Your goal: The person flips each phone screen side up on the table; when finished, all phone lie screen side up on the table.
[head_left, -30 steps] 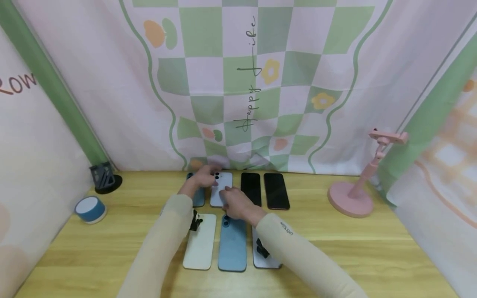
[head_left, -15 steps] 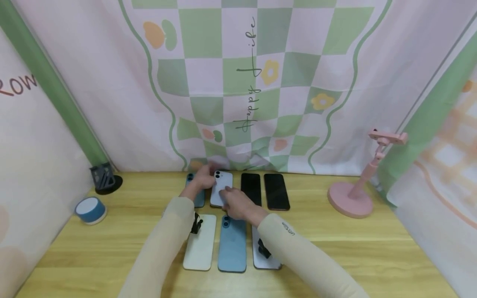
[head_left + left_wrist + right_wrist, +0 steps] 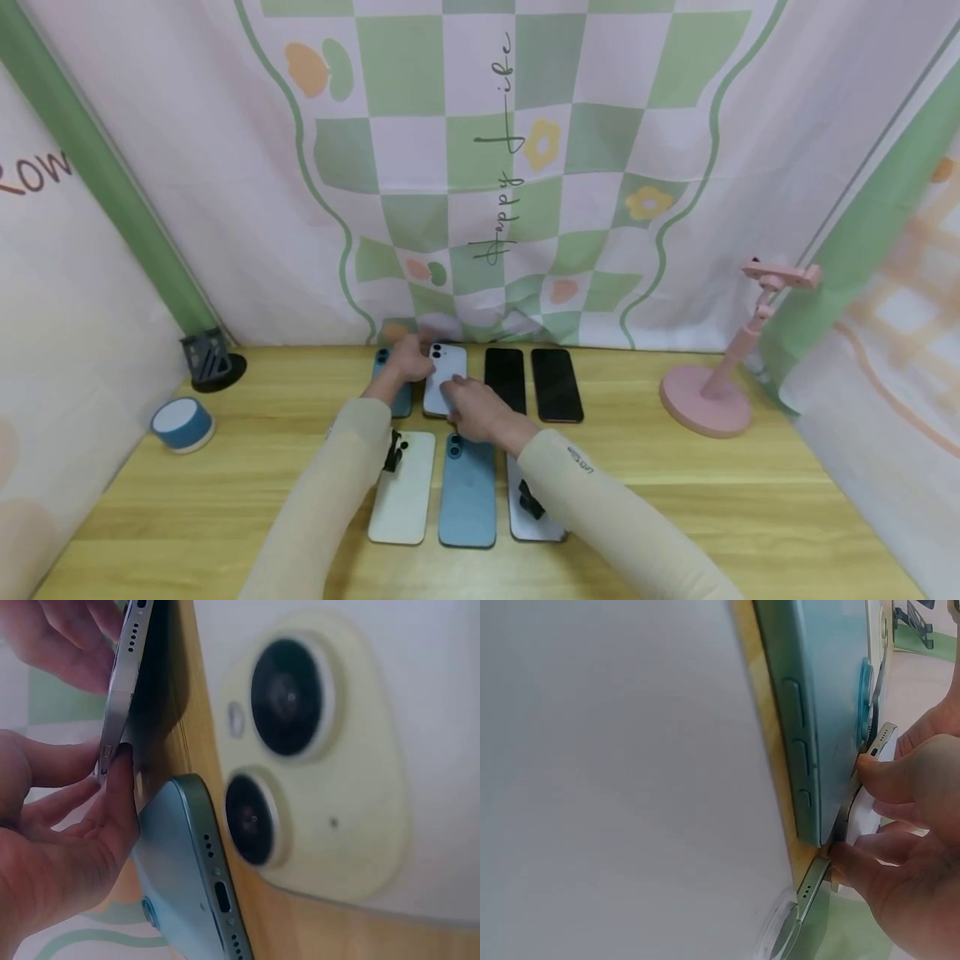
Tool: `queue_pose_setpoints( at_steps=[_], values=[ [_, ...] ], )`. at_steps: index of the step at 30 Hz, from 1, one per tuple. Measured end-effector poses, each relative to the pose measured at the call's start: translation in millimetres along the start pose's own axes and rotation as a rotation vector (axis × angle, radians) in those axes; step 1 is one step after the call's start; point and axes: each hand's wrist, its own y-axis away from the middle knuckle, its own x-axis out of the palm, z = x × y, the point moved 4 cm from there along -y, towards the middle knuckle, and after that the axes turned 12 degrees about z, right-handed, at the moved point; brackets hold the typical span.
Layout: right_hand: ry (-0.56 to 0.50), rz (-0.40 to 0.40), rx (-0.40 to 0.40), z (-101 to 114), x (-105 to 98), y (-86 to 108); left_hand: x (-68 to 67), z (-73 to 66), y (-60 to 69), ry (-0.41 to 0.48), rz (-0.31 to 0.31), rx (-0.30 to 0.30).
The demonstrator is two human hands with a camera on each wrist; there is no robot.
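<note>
A white phone [image 3: 447, 371], camera side up, is second from the left in the back row. My left hand [image 3: 407, 361] pinches its left edge near the top; the left wrist view has this hand [image 3: 67, 840] with thumb and fingers on the phone's edge [image 3: 120, 712], tilted off the wood. Near the bottom right, my right hand [image 3: 483, 410] grips the same phone. In the right wrist view the fingers of my right hand [image 3: 907, 855] lie along the white phone [image 3: 864, 814]. Part of a blue phone [image 3: 401, 402] is hidden behind my left hand.
Two black phones [image 3: 505, 379] [image 3: 557, 385] lie to the right. In front lie a cream phone [image 3: 401, 500], a blue phone [image 3: 468, 500] and a pale phone [image 3: 534, 527] partly under my right sleeve. A pink stand [image 3: 705, 400], a blue-white round object [image 3: 182, 423] and a black stand [image 3: 213, 367] flank them.
My left fingers have drawn back slightly from the white phone's top, so its cameras show more. The phone's top has shifted slightly toward the curtain. My right hand has barely moved.
</note>
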Motion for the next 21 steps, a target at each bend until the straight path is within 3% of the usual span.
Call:
queue_pose_setpoints(
  at_steps=[8,12,19,21],
  values=[
    [-0.036,0.021,0.0,-0.4,-0.9,2.0,-0.8,1.9,0.2,0.094,0.025,-0.088],
    [-0.124,0.001,-0.002,-5.0,-3.3,4.4,-3.4,-1.9,2.3,0.11,0.022,-0.113],
    [-0.401,-0.059,0.007,-12.8,-14.7,10.4,-12.5,-17.5,4.6,-0.1,-0.065,-0.059],
    [-0.452,-0.064,0.017,-14.3,-16.2,11.6,-15.5,-23.7,4.1,-0.181,-0.079,-0.073]
  ],
)
